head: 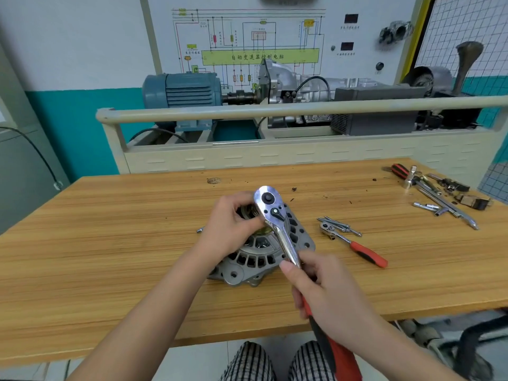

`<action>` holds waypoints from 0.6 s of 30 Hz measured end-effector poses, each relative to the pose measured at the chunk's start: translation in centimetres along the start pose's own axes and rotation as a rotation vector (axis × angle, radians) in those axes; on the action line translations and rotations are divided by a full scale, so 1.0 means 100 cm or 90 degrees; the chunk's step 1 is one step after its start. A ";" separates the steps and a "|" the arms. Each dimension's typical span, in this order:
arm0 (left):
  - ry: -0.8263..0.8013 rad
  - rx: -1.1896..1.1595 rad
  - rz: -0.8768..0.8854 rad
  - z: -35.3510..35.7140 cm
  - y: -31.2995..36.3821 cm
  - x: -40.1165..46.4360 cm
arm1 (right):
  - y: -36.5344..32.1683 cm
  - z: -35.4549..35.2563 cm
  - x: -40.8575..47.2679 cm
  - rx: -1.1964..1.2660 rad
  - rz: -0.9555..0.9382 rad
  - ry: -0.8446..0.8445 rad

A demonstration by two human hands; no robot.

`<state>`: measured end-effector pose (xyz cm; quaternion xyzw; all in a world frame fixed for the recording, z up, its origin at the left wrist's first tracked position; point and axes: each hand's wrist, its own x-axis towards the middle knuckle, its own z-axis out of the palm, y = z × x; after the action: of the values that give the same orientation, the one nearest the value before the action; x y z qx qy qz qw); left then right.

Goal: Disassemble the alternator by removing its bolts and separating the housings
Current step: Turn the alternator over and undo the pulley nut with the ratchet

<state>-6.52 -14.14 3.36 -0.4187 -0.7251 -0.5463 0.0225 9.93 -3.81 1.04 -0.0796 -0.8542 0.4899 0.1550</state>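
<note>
A grey cast alternator (255,259) lies pulley-up on the wooden table (110,243). My left hand (233,224) curls around the pulley at its top, which is mostly hidden under the fingers. My right hand (321,290) grips the red-and-black handle of a large chrome ratchet wrench (275,215). The wrench head sits over the pulley centre, and its shaft slants down to the right. Several long removed bolts (339,225) lie on the table to the right of the alternator.
A smaller ratchet (354,247) with a red handle lies beside the bolts. More sockets, extensions and a screwdriver (439,196) are scattered at the table's far right. A small bolt (199,230) lies left of the alternator. A training bench with a blue motor (181,90) stands behind.
</note>
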 end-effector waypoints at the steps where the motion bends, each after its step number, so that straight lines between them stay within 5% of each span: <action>1: -0.004 0.001 0.000 0.000 -0.001 0.000 | 0.002 -0.004 0.001 -0.026 -0.008 0.007; 7: -0.035 -0.026 -0.002 -0.002 -0.003 0.004 | 0.017 -0.048 0.025 -0.239 -0.080 0.021; 18: -0.026 -0.068 -0.012 -0.005 -0.004 0.003 | 0.017 -0.082 0.117 -0.309 -0.215 0.040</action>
<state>-7.17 -14.34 3.41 -0.4238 -0.6991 -0.5756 -0.0199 1.72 7.12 5.63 0.0138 -0.9422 0.2362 0.2371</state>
